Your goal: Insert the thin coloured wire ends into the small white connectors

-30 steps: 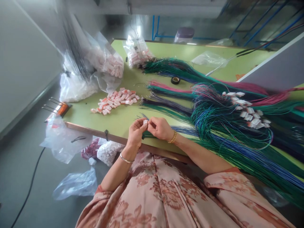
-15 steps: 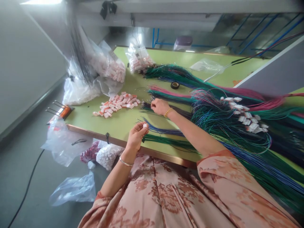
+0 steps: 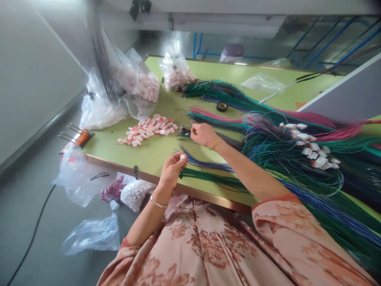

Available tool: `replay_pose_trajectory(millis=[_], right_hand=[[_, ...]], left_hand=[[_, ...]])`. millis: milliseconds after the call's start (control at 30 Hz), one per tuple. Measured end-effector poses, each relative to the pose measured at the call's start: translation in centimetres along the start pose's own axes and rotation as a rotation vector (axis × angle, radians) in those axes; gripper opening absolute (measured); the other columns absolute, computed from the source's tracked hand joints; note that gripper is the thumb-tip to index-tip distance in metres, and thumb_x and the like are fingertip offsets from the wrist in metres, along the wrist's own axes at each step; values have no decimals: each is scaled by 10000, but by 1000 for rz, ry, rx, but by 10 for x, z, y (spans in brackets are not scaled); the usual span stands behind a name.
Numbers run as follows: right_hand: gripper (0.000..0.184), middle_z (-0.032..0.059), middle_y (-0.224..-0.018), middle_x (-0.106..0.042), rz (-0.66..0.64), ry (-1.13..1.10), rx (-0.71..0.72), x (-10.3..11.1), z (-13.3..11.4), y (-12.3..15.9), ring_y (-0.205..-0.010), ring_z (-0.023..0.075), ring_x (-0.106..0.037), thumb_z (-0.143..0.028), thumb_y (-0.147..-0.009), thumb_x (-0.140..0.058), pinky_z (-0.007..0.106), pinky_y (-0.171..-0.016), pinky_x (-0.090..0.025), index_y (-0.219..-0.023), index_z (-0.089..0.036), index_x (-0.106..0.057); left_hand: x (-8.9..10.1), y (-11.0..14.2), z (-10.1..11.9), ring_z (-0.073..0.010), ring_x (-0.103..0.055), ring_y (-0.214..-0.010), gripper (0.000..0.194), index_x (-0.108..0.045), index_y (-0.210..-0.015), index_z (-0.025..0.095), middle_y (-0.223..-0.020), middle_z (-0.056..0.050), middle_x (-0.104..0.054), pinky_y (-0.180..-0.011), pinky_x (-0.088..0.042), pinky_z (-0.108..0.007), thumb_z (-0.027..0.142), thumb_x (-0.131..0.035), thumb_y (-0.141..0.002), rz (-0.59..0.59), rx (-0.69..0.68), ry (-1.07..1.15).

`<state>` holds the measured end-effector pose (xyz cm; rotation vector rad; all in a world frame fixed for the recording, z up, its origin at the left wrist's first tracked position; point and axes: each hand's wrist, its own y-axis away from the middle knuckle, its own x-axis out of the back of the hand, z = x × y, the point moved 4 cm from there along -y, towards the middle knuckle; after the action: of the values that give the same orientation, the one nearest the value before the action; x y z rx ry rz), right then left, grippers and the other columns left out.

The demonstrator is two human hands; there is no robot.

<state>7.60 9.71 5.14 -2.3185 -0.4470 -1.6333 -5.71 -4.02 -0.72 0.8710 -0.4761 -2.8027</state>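
Connector first: a small white plastic connector (image 3: 182, 157) sits pinched between the thumb and fingertips of my left hand (image 3: 172, 171), held just above the near edge of the pale green worktable (image 3: 149, 153). My left fingers are closed together on it, wrist bent up, a thin silver bangle (image 3: 157, 202) on that arm.

My right hand (image 3: 203, 133) reaches farther out over the table, fingers drawn together on the tips of a dark purple bundle of thin wires (image 3: 190, 134); I cannot tell how many strands they grip. A gold beaded bracelet (image 3: 214, 143) shows at that wrist. The connector lies nearer to me than this hand and a little to its left, well short of touching it.

Between the two hands runs a blue bundle of wires (image 3: 205, 163), and just beside my left hand a green bundle (image 3: 208, 176) lies along the table edge. Left of my right hand, near but apart, is a loose heap of white and orange connectors (image 3: 147, 129). Behind it stand clear plastic bags (image 3: 137, 85), and a small black tape roll (image 3: 222, 107) rests farther back.
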Motion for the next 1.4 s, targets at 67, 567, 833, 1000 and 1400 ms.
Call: replay_pose_trajectory(millis=[67,567,833,1000,1400], right_hand=[[141,69,-759,-685,49,-181,53,4,-5,6,-697,160,-588,-217,-823,-541,252,-661,-396,-830,-148,-664],[185,-35,-555,-526,18,-829,100,-17,-18,85,-503,72,-388,-329,-762,-589,205,-498,-306,-715,-151,-611],[170,-32,-564,-547,71,-716,117,-22,-16,94,-513,82,-424,-300,-799,-557,209,-521,-322,-698,-165,-581],[148,-25,-590,-578,92,-722,111,-25,-14,95,-530,88,-459,-279,-800,-562,208,-539,-346,-702,-169,-580],[167,-24,-584,-568,106,-680,103,-23,-18,98,-517,88,-434,-292,-822,-542,218,-529,-323,-704,-177,-572]], left_hand=[[-1,0,2,-89,-604,-723,345,-684,-912,142,-853,-31,-674,-684,-479,-217,216,-845,-617,-7,-19,18],[-12,-2,4,-100,-587,-784,302,-649,-945,185,-874,-18,-635,-767,-460,-241,151,-781,-675,-88,9,121],[-13,-1,3,-105,-593,-814,309,-656,-960,183,-889,-23,-636,-804,-463,-245,141,-775,-677,-105,12,129],[-14,0,5,-107,-592,-808,297,-655,-957,181,-884,-25,-628,-804,-469,-242,149,-773,-687,-106,9,119],[-13,1,4,-112,-599,-809,319,-655,-953,193,-884,-24,-638,-812,-472,-252,196,-807,-672,-113,-20,75]])
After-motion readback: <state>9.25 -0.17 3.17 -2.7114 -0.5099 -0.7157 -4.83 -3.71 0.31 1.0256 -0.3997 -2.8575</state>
